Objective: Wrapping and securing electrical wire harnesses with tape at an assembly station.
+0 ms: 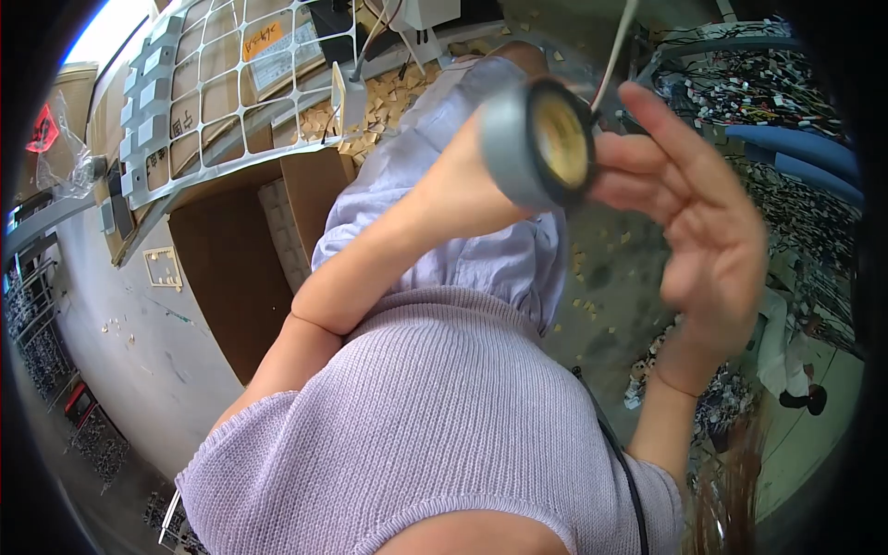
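A roll of tape (507, 153), grey on its outer face with a dark edge and a yellowish core, is up in front of my body. Behind it is my left hand (462, 190), closed on the roll, its fingers mostly hidden. To the right, my right hand (703, 222) is blurred, palm partly turned up. Its index finger stretches upward while the other fingers bend toward the roll's right rim; whether they touch it I cannot tell. A thin pale cable (615, 57) comes down from the top and ends from view near those fingers.
An open cardboard box (227, 264) stands at left, below a white grid panel (236, 111). Small tan pieces (393, 97) litter the floor ahead. Bundles of wires with connectors (758, 92) hang on racks at right, beside blue parts (786, 157). Another person (782, 361) is at far right.
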Demonstrator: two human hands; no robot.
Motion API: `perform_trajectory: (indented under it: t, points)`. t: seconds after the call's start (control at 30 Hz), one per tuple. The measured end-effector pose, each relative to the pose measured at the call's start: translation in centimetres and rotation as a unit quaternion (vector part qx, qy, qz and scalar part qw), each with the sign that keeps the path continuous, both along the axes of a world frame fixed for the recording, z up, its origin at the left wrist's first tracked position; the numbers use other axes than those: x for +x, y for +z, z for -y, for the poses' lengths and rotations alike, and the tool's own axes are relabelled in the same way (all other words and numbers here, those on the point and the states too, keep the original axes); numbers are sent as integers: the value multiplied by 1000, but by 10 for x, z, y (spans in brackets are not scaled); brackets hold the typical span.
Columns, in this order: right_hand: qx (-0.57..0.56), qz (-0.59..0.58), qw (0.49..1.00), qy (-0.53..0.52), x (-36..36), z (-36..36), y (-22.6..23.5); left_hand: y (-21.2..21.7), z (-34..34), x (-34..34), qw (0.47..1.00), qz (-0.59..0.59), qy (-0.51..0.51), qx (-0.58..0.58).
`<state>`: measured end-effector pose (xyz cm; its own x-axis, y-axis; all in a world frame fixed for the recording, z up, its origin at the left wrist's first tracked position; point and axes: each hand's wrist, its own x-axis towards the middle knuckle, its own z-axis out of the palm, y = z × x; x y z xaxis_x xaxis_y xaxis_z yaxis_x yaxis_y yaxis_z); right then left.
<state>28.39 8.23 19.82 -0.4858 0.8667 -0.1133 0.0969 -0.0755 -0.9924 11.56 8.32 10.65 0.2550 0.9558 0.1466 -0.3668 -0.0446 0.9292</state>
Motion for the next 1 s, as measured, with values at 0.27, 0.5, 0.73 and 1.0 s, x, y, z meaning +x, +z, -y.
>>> perform_trajectory:
  t: [0.27, 0.5, 0.73, 1.0]
  points:
    - [70, -55, 975, 205, 12, -62, -36, 5, 13, 4, 700, 322, -562, -302]
    - [314, -4, 858, 407, -12, -87, -20, -3, 25, 1, 697, 363, -565, -252]
    - [361, 0, 827, 432, -8, -88, -19, 0, 26, 1, 722, 351, -508, -312]
    - [364, 104, 838, 394, 5, -83, -28, -12, 25, -9, 873, 230, -339, -263]
